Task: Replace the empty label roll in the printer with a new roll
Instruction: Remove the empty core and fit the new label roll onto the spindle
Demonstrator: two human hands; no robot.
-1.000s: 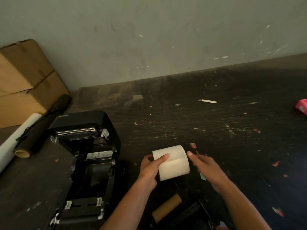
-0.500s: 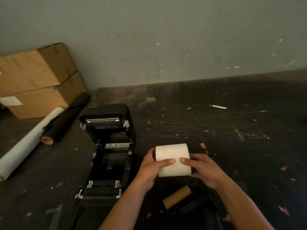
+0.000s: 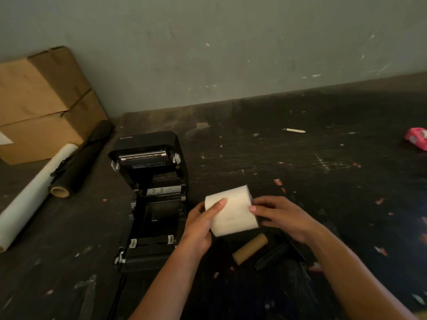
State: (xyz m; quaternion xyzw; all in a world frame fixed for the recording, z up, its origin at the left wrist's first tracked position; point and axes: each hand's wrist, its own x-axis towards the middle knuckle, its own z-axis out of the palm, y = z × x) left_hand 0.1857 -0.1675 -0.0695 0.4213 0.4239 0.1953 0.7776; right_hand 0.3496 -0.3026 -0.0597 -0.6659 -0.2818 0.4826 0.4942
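A full white label roll (image 3: 232, 211) is held above the dark table, just right of the printer. My left hand (image 3: 200, 224) grips its left end with the thumb across the front. My right hand (image 3: 280, 215) holds its right end with the fingertips on the paper. The black label printer (image 3: 151, 197) stands with its lid swung up and back, and its roll bay looks bare. A bare brown cardboard core (image 3: 250, 248) lies on the table below the roll. A black spindle piece (image 3: 272, 256) lies beside the core.
Two stacked cardboard boxes (image 3: 44, 105) stand at the back left against the wall. A black roll (image 3: 80, 160) and a long white roll (image 3: 34, 197) lie left of the printer. A pink object (image 3: 417, 140) sits at the right edge. Paper scraps dot the table.
My right hand has closed onto the roll's right end, and the roll has tilted slightly. The view has shifted, so the printer and boxes sit further right in the picture.
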